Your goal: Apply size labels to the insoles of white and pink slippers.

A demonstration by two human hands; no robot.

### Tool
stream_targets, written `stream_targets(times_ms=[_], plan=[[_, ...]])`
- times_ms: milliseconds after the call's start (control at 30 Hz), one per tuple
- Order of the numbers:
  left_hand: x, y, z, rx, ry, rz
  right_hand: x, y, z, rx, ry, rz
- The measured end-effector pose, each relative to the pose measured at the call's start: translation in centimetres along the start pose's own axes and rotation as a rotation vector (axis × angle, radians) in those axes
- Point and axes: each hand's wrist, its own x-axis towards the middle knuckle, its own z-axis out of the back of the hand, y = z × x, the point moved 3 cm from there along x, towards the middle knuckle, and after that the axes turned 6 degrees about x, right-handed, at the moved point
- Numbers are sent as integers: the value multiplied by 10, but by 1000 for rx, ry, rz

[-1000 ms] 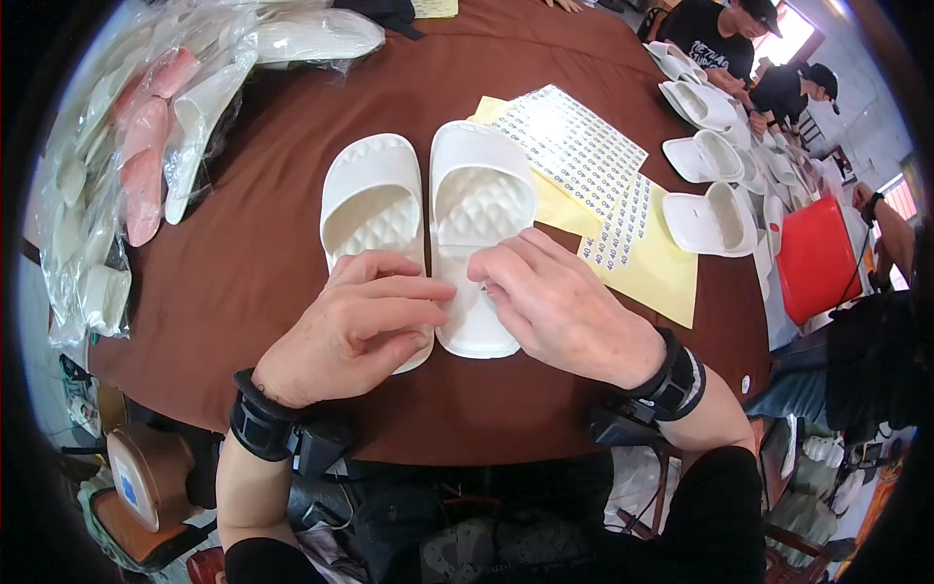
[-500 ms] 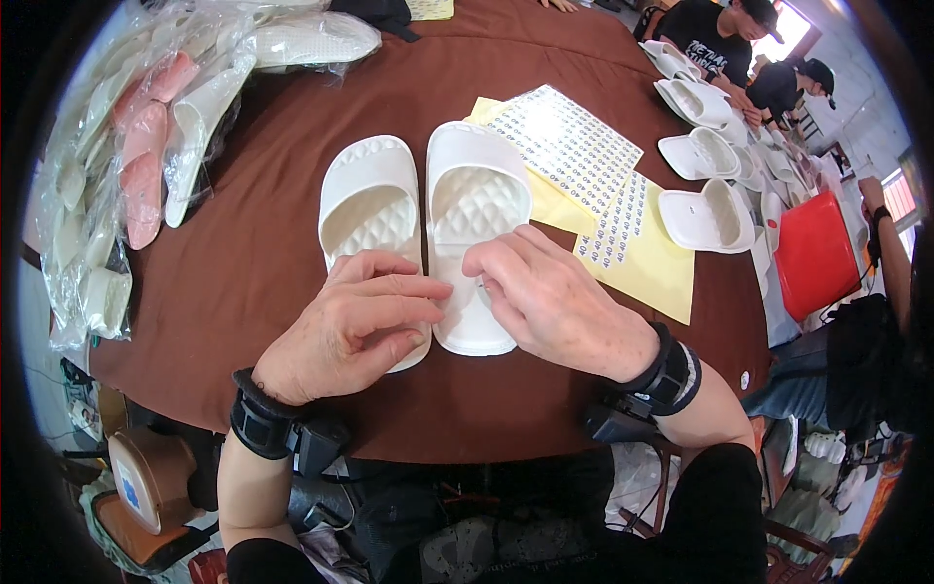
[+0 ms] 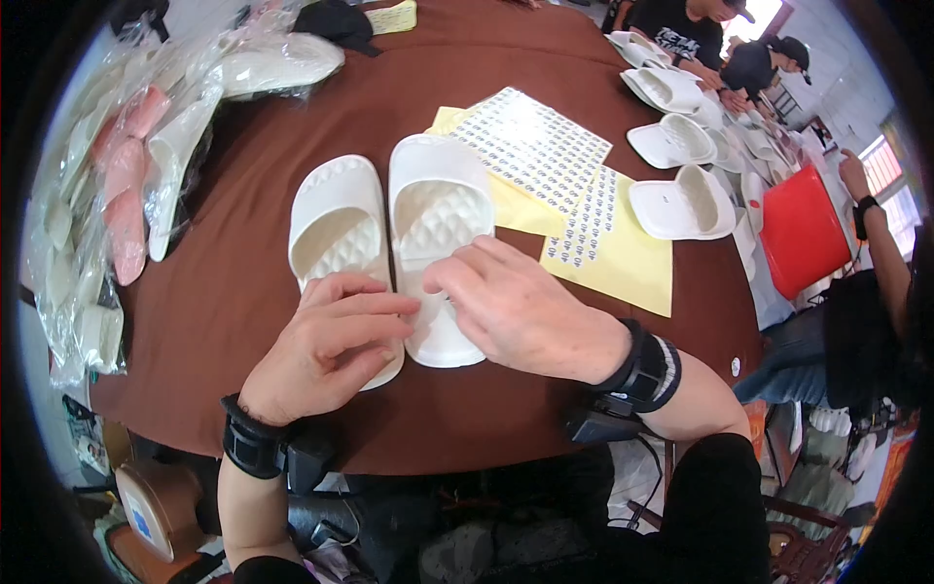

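Two white slide slippers stand side by side on the brown cloth, their heels toward me. Over the heel part of the left slipper rests my left hand, fingers stretched toward the other shoe and thumb apart. My right hand is at the heel part of the right slipper, with its fingers curled and thumb drawn in. Whatever the right fingertips pinch, if anything, is hidden; a tiny dark mark shows on the insole beside them. Just beyond lie sheets of small number stickers with yellow backing.
Plastic-bagged white and pink slippers heap along the left edge. More white slippers line the right side near a red container. People work at the far right, and another person's arm shows at right.
The view has shifted, so the table and slippers sit farther left and slightly lower. Both hands keep nearly the same pose over the slippers.
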Motion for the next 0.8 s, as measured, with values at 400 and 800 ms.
stream_targets(times_ms=[400, 800], plan=[[2, -4, 0, 40, 21, 55, -3, -9, -3, 180, -95, -131], [0, 3, -5, -17, 9, 63, -23, 0, 78, -79, -394, -11]])
